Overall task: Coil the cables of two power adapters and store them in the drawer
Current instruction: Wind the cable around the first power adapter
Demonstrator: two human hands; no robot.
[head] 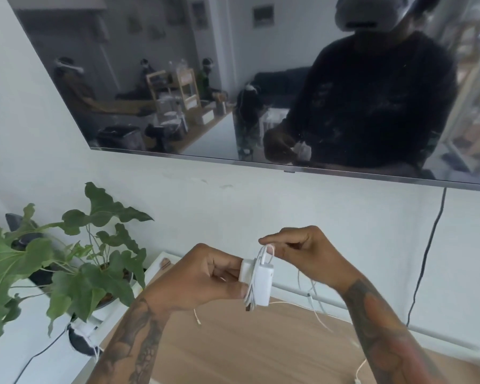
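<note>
Head view. Left hand (pixel 203 275): clenched on a white adapter (pixel 258 281), held upright above the open drawer (pixel 261 342). Cable (pixel 266 254): white, several turns wound around the adapter; one loop rose just above the grip. Right hand (pixel 302 253): pinched that loop between thumb and forefinger, just right of the adapter. Loose cable trailed down from the right hand onto the drawer's wooden floor. Plant (pixel 75 261): left of the grip. Screen (pixel 233 79): on the wall, well above both hands.
</note>
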